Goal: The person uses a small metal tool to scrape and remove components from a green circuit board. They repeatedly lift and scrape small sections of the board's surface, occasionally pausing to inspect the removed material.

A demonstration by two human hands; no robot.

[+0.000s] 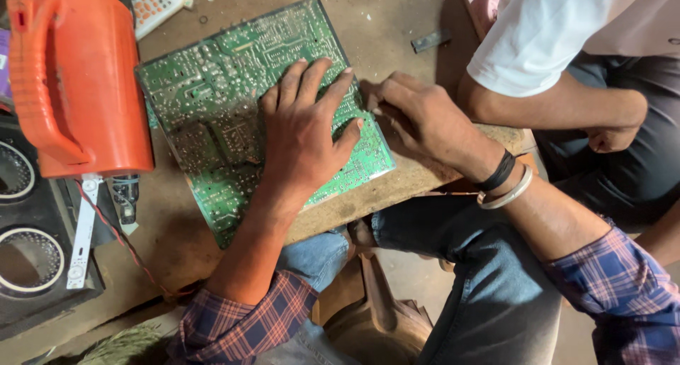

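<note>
One green printed circuit board (pixel 212 103), solder side up, centre of brown tabletop (pixel 397 25). Left hand (pixel 304 135) spread flat on it; right hand (pixel 418 117) fingers curled at its right edge. One orange plastic jug (pixel 78 74) far left.

- Green circuit board (pixel 234 117) is lying flat on the brown counter (pixel 397 25), solder side facing up, component side hidden underneath.
- Board is sitting rotated relative to the counter edge; its near right corner is sticking out slightly past that edge.
- Surface is showing dense silvery solder joints and pale traces, with white printed outlines.
- Board is looking intact, no visible cracks; its middle and right part are being covered, so the detail there can't be told.
</note>
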